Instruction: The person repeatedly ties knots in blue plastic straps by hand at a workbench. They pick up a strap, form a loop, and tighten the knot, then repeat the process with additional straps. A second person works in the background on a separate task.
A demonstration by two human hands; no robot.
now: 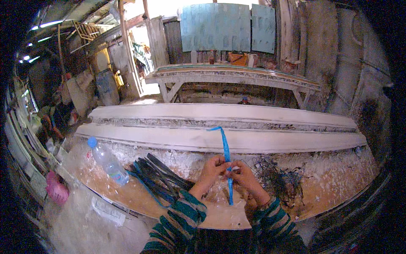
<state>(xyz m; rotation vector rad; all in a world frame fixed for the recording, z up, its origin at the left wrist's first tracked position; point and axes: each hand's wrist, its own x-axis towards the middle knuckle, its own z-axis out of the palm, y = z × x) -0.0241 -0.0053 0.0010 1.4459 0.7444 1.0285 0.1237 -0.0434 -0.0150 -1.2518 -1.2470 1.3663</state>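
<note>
Above the worktable (117,194), fingers (219,168) (tips indistinct) partly hide a blue strip (226,147).

Left grip (212,170) and right grip (246,175) pinch a blue strip (226,146) above the worktable (332,190).

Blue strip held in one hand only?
No, the left hand and the right hand both pinch the blue strip around its middle.

Slants left forearm (179,220) and right forearm (275,221) inward and forward, toward each other, with wrists (261,197) bare. Holds left grip (212,170) and right grip (246,178) close together in front, at nearly equal height, with thumbs (230,174) and fingers (218,161) bent into a pinch. Shows backs of both partly turned upward.
</note>
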